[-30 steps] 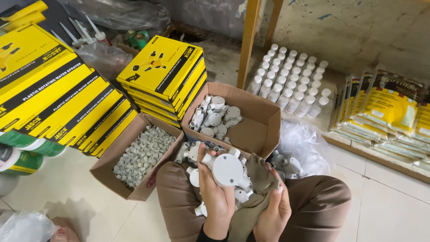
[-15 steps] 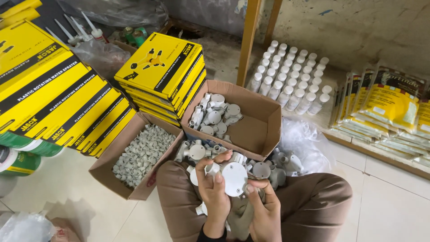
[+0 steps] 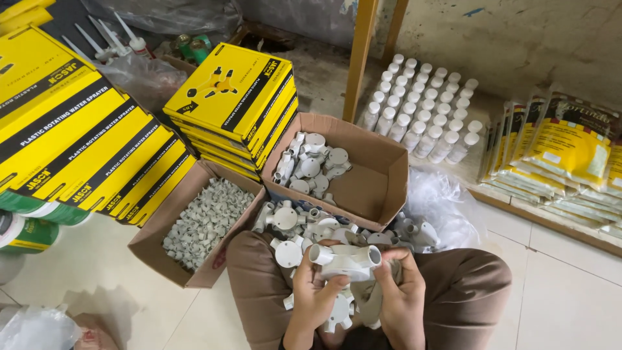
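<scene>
Head view, yellow boxes (image 3: 236,97) stacked left, hands (image 3: 353,291) gripping grey fitting (image 3: 343,259)

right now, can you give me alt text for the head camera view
Seen from above, a seated person's left hand and right hand hold a white plastic conduit junction box over a lap heaped with similar fittings. Ahead sit a cardboard box of fittings, a box of small grey parts, stacked yellow boxes and white bottles.
</scene>
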